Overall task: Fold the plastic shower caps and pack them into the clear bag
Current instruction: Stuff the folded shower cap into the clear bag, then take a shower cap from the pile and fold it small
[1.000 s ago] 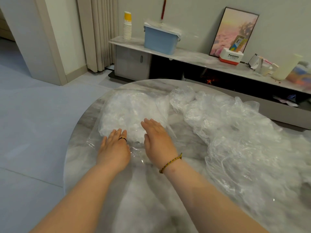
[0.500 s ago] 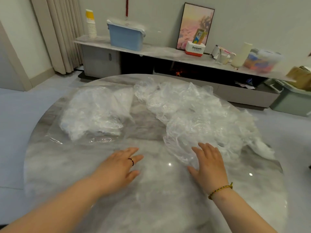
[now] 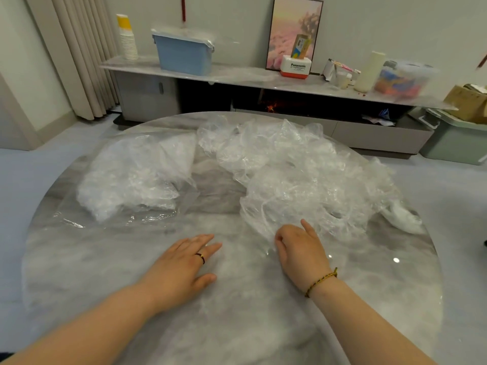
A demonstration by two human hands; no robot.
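Note:
A clear bag (image 3: 131, 177) stuffed with folded white shower caps lies on the left of the round marble table (image 3: 237, 325). A loose heap of crumpled clear shower caps (image 3: 295, 177) covers the table's right and far side. My right hand (image 3: 303, 254) sits at the near edge of that heap, its fingers curled round the edge of one cap. My left hand (image 3: 184, 264) rests flat on the bare marble, fingers straight, holding nothing.
Behind the table runs a low sideboard (image 3: 237, 77) with a blue bin (image 3: 184, 54), stacked paper cups (image 3: 127, 38), a framed picture (image 3: 293, 32) and a white-red box (image 3: 295, 69). A green crate (image 3: 453, 138) stands on the floor at right.
Both hands left the packed bag and moved toward me and right. My right hand went from lying flat on the heap's edge to curling its fingers on a cap.

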